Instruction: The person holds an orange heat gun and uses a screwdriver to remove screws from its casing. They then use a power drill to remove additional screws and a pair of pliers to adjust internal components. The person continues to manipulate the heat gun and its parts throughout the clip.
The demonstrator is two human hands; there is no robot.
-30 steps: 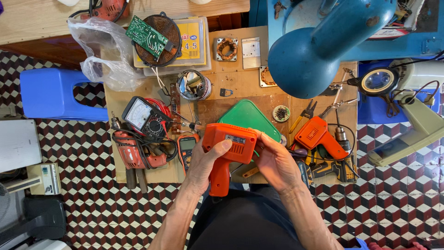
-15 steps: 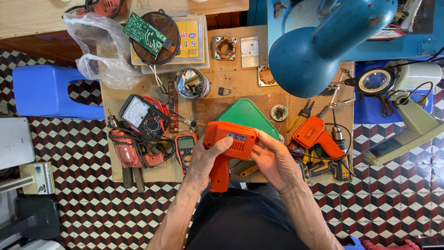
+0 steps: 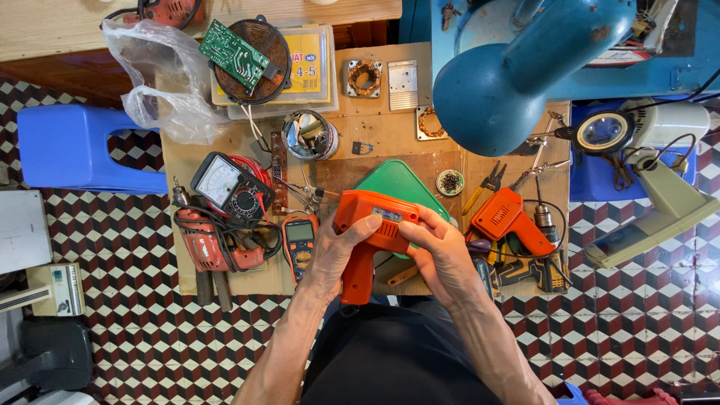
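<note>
Hardly anything has shifted since a moment ago: both hands keep their grip on the orange drill body (image 3: 373, 238), held just above the near edge of the worktop (image 3: 390, 135), its handle pointing down toward the person. Left hand (image 3: 335, 251) wraps the rear and handle, thumb up on the side; right hand (image 3: 439, 251) closes on the front end, fingers curled over the top. I count three drills: this one, a second orange drill (image 3: 514, 221) to the right, and a red one (image 3: 214, 240) to the left. Two meters sit nearby, an analog multimeter (image 3: 229, 187) and a small digital one (image 3: 300, 238). One green lid (image 3: 397, 184) lies behind the held drill, under one blue lamp (image 3: 517, 67).
</note>
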